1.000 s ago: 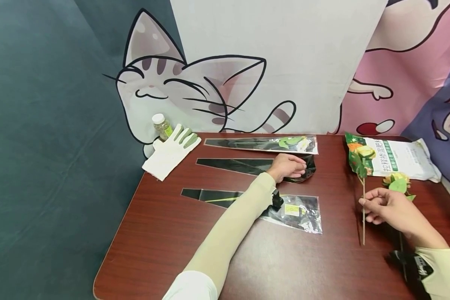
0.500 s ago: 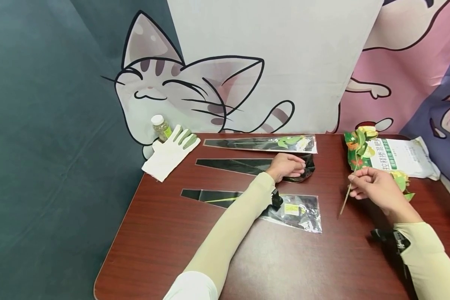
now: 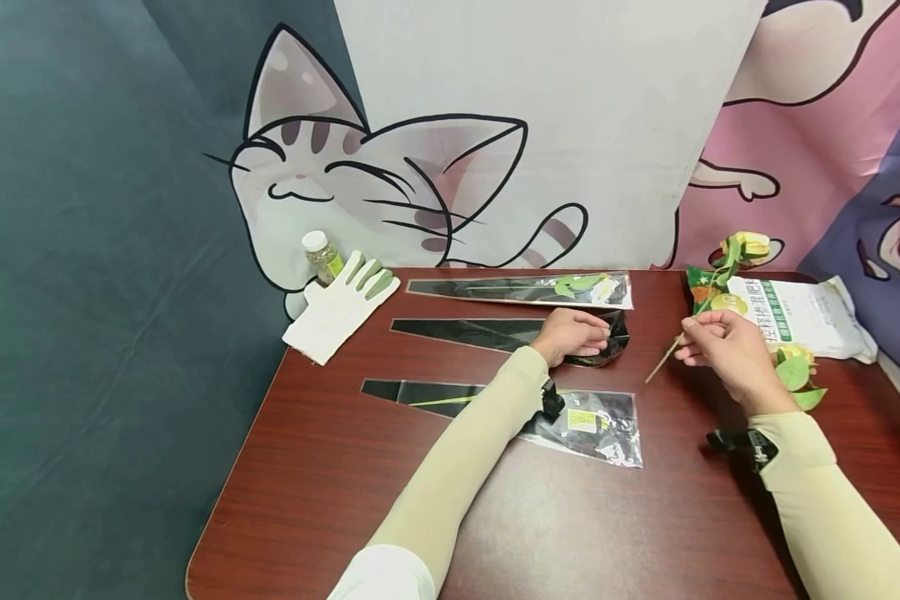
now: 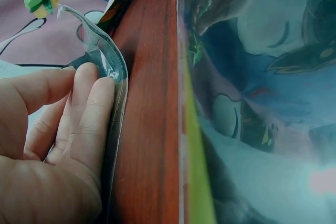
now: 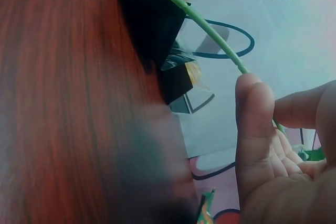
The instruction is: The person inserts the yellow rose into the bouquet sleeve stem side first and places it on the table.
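Note:
My left hand [image 3: 572,337] pinches the wide end of a black-backed clear flower sleeve [image 3: 480,332], the middle one of three on the table. In the left wrist view the film [image 4: 100,40] bows up beyond the fingertips, leaving the mouth raised. To the right, my right hand [image 3: 731,354] holds a yellow rose [image 3: 753,243] by its stem between thumb and fingers. The bloom points up and away, and the bare stem end slants down toward the sleeve. In the right wrist view the stem [image 5: 210,32] crosses in front of the sleeve's black mouth [image 5: 149,24].
A sleeve with a flower inside [image 3: 517,288] lies behind, and another labelled sleeve [image 3: 615,425] in front. A second yellow rose [image 3: 795,371] lies beside the right wrist, near a white-and-green bag [image 3: 802,317]. A glove [image 3: 337,317] and a jar [image 3: 322,257] sit at the back left.
My right hand has moved left and away from me with the rose, and the stem has tilted from upright so its lower end points left. The left hand stays at the sleeve.

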Motion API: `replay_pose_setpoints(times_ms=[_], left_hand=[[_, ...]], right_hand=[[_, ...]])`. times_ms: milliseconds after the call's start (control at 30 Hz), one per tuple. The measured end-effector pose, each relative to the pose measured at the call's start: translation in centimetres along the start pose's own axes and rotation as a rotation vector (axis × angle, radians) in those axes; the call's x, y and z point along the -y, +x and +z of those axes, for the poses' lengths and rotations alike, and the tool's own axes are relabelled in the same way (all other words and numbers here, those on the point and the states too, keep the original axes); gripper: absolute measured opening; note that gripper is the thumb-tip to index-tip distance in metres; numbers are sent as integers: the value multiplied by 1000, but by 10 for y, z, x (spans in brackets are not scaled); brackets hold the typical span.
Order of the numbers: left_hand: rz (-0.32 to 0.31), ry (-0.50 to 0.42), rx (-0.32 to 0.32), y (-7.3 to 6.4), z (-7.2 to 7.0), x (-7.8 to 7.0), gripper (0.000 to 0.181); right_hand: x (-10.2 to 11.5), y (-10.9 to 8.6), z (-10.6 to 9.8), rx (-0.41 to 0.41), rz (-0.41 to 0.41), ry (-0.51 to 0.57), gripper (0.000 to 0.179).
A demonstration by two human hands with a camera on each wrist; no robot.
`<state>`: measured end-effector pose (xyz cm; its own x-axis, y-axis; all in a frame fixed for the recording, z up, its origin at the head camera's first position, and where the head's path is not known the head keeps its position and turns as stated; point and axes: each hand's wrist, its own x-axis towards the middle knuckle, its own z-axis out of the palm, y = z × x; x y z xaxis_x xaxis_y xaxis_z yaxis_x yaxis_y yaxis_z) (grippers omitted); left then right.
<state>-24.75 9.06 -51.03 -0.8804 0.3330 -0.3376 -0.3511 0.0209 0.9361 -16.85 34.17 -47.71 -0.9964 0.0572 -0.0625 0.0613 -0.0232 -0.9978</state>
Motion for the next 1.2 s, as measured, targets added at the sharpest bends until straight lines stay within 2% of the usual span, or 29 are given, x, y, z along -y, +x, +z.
replay_pose_setpoints(times_ms=[533,967,1200], left_hand=[[8,-15,31,2,-1,-1,9],[3,-22,54,2,-4,-1,15],[6,-7,40,2,-1,-2,9]], right_hand=[[-8,36,18,-90,-12,108,19],[-10,45,29,-157,-16,114,19],[-3,44,28,-248,-43,136,19]])
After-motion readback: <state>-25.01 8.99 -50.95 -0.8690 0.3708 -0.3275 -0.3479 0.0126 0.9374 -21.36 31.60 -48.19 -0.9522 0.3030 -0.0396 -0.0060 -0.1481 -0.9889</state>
